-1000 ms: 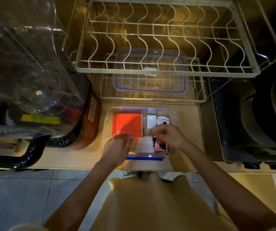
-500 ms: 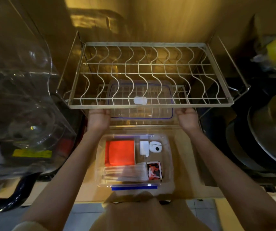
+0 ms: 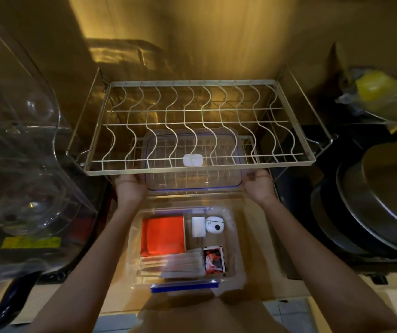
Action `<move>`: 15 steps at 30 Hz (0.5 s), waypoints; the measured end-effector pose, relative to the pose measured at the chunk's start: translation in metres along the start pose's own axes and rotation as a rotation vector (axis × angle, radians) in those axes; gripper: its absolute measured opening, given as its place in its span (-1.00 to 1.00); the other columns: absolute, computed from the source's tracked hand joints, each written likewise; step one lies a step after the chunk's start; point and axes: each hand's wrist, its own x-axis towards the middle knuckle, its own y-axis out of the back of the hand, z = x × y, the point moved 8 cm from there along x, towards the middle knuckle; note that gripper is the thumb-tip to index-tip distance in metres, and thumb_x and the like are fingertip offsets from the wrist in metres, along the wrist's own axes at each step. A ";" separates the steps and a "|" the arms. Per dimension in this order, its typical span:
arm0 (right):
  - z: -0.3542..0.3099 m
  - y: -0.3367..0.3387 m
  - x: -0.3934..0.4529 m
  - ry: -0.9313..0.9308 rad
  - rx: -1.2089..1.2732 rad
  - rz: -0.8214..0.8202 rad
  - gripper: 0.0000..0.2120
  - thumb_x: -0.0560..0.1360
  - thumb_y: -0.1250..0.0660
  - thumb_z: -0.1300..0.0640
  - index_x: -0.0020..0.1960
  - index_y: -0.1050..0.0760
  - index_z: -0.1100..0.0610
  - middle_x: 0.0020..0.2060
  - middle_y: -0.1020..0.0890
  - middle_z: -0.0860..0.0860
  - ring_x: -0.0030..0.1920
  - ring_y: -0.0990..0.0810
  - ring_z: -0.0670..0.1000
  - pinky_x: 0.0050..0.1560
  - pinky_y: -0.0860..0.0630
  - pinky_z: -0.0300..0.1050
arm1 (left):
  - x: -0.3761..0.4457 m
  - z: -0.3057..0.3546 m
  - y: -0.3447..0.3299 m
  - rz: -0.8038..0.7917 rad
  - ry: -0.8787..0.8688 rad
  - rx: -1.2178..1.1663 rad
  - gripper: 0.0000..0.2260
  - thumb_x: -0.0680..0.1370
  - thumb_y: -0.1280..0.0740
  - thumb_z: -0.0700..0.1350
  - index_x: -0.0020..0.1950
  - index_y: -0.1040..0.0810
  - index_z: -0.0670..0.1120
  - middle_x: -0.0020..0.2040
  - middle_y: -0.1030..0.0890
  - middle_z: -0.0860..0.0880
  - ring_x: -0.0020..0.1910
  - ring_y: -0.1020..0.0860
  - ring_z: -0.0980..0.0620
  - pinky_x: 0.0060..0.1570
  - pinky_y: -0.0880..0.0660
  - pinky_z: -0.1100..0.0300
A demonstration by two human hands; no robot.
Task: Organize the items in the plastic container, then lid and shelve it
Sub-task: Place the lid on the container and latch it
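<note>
The clear plastic container (image 3: 237, 239) with a blue clip sits open on the counter below me. Inside lie an orange packet (image 3: 163, 234), a white charger (image 3: 198, 227), a white round case (image 3: 214, 225), a red-and-white card (image 3: 213, 260) and clear sleeves (image 3: 180, 261). The clear lid (image 3: 194, 176) with a blue seal rests on the lower wire rack, partly under the upper wire rack (image 3: 200, 165). My left hand (image 3: 130, 191) grips the lid's left edge and my right hand (image 3: 260, 186) grips its right edge.
A large clear plastic cover (image 3: 24, 152) bulges at the left. Stacked metal pans (image 3: 380, 212) stand at the right, with a yellow object in a bag (image 3: 375, 92) above them. A wall is close behind the racks.
Both hands left the container's contents and rose to the lid on the lower rack, then closed on its two side edges. The view tilted upward.
</note>
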 end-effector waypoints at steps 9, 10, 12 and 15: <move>0.056 0.002 -0.066 0.059 0.088 -0.033 -0.69 0.44 -0.30 0.39 -0.30 -0.46 -0.01 -0.40 -0.54 -0.03 -0.34 -0.53 0.03 -0.22 -0.46 -0.10 | -0.058 -0.068 0.006 -0.187 0.070 0.021 -0.84 0.47 -0.34 -0.15 -0.02 -0.65 -0.15 0.00 -0.65 -0.24 0.01 -0.58 -0.23 0.12 -0.52 -0.05; 0.060 0.003 -0.074 0.078 0.079 -0.036 -0.69 0.46 -0.28 0.38 -0.29 -0.46 -0.01 -0.44 -0.53 -0.05 -0.42 -0.50 -0.04 -0.30 -0.44 -0.16 | -0.066 -0.075 0.006 -0.217 0.100 0.004 -0.87 0.49 -0.32 -0.14 -0.13 -0.64 -0.13 -0.05 -0.65 -0.26 -0.09 -0.59 -0.21 0.05 -0.54 0.00; 0.063 0.004 -0.092 0.116 0.083 -0.056 -0.78 0.49 -0.25 0.36 -0.21 -0.47 0.07 -0.46 -0.52 -0.03 -0.53 -0.48 -0.17 -0.42 -0.42 -0.30 | -0.076 -0.087 0.007 -0.228 0.149 -0.051 -0.76 0.52 -0.27 -0.19 -0.35 -0.50 -0.03 -0.18 -0.62 -0.29 -0.30 -0.54 -0.16 -0.22 -0.50 0.10; 0.058 0.004 -0.115 0.190 0.100 -0.060 -0.78 0.52 -0.22 0.34 -0.15 -0.40 0.03 -0.38 -0.56 -0.01 -0.49 -0.52 -0.21 -0.42 -0.46 -0.36 | -0.089 -0.107 0.003 -0.228 0.322 -0.323 -0.75 0.52 -0.21 -0.23 -0.34 -0.52 -0.12 -0.18 -0.57 -0.27 -0.35 -0.58 -0.15 -0.37 -0.49 0.12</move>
